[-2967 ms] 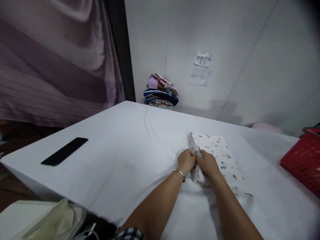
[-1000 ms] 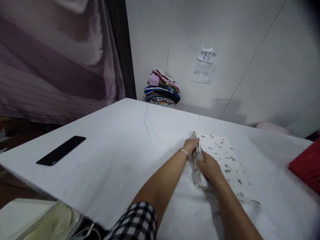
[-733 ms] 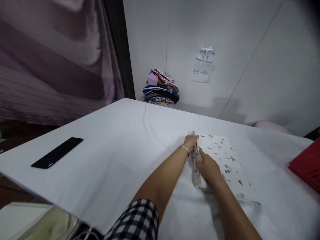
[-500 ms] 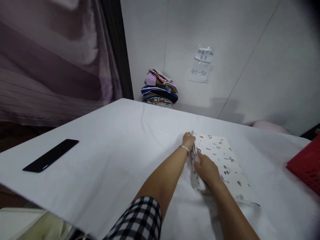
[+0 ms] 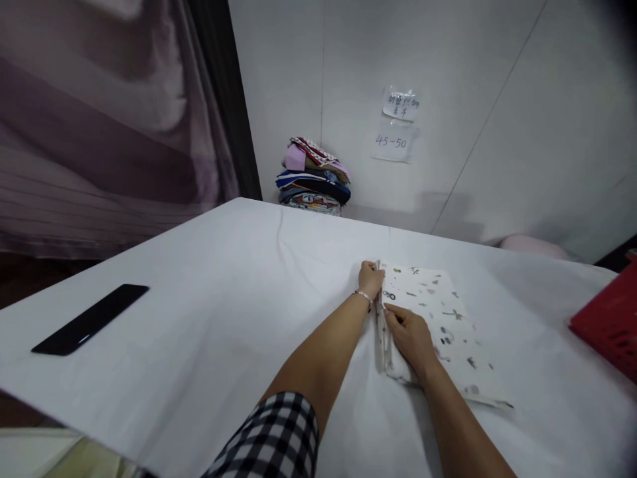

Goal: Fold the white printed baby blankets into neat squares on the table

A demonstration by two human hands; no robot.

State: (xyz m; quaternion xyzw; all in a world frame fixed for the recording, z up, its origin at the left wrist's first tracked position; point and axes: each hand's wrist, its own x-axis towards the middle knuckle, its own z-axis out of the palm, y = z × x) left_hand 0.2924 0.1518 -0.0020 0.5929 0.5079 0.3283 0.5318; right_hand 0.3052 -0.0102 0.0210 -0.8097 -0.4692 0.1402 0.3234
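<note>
A white cloth (image 5: 458, 332) printed with small scattered motifs lies on the white table, its left side folded over into a layered edge. My left hand (image 5: 369, 279), with a bracelet at the wrist, is closed on the far left corner of that fold. Closer to me, my right hand (image 5: 411, 335) pinches the same folded edge about midway along. Its thumb and forefinger meet at the fold, and part of the cloth is hidden beneath this hand.
The white table (image 5: 209, 292) carries a flat black slab (image 5: 92, 318) at the left. A red basket (image 5: 610, 322) stands at the right edge. Folded fabrics (image 5: 314, 176) are piled by the wall, below handwritten paper signs (image 5: 394, 141). A curtain (image 5: 99, 133) hangs at left.
The view has shifted slightly. My right hand has moved a little up along the folded edge, its fingers now pinching there. My left hand keeps its hold on the far corner.
</note>
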